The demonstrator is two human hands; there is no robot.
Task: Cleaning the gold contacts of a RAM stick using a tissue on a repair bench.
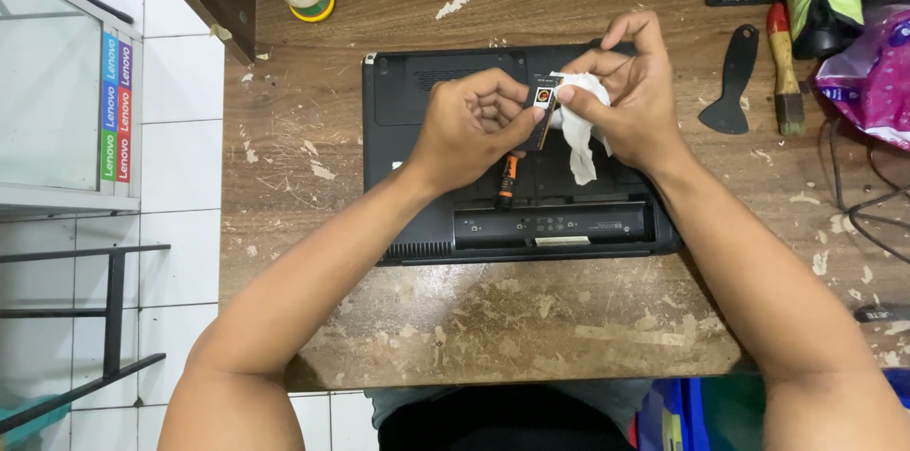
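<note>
The left hand is closed around a small black rectangular memory module, pinched at its lower end, while the right hand is curled over a crumpled white tissue pressed against the module's upper end. Both are held above an upturned black laptop on a scratched wooden table. An orange-and-black screwdriver is seen lying on the laptop beneath the hands. A black plastic scraper and a red-handled brush are laid well to the right.
</note>
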